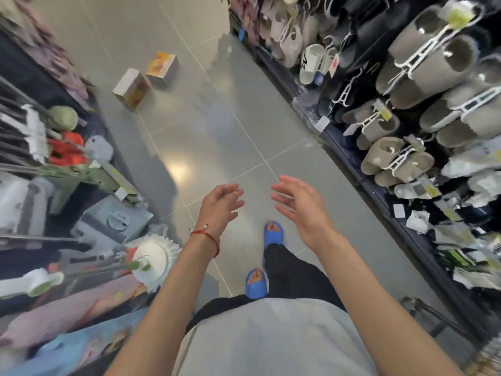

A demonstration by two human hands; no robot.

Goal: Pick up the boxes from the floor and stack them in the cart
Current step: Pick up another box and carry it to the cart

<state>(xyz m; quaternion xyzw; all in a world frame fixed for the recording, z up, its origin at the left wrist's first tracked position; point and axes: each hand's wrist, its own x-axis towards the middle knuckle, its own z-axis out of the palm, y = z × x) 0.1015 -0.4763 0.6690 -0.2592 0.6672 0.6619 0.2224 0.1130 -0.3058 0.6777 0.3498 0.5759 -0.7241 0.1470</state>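
Two small boxes lie on the grey tiled floor far ahead on the left of the aisle. The nearer box (131, 88) is white with an orange picture on its side. Just beyond it sits the other box (162, 68), with an orange-yellow top. My left hand (221, 203), a red string on its wrist, is held out in front of me, fingers loosely apart and holding nothing. Beside it my right hand (299, 206) is also empty, with its fingers spread. Both hands are well short of the boxes. No cart is in view.
A shelf of slippers on hangers (401, 109) lines the right side of the aisle. Mops, brushes and cleaning goods (67, 169) stick out from the left shelf. My feet in blue sandals (272, 234) stand on the tiled floor (217, 137) between them.
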